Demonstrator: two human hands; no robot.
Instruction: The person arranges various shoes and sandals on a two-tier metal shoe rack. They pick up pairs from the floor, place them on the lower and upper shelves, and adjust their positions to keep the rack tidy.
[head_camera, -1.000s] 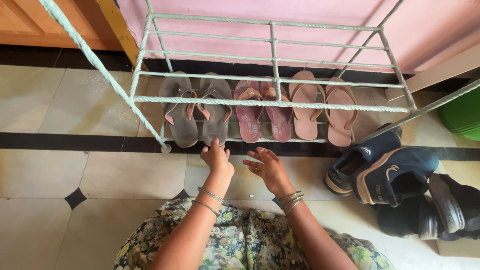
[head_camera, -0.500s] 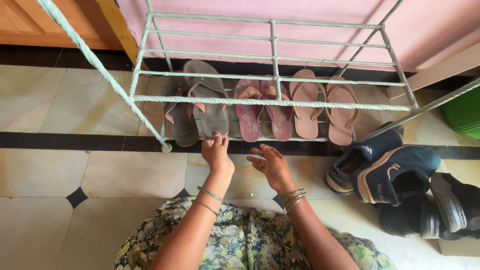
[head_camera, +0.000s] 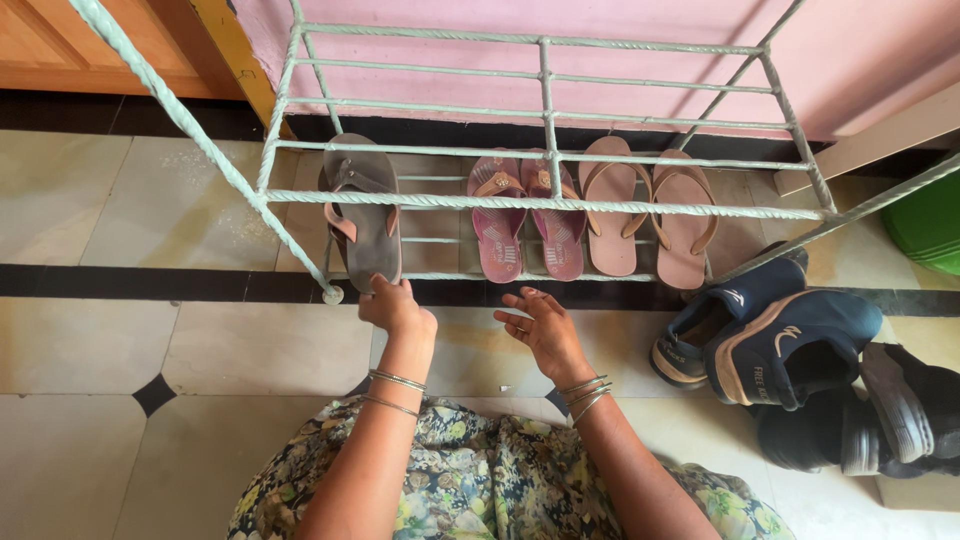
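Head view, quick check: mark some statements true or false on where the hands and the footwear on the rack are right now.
1. The left hand touches the heel of the grey sandal. True.
2. The right hand holds a pink sandal. False: it hovers open, holding nothing.
3. The maroon sandals sit between the grey sandal and the tan sandals. True.
4. The blue shoes stand on the rack. False: they lie on the floor beside it.
5. The rack's upper shelf holds shoes. False: it holds none.
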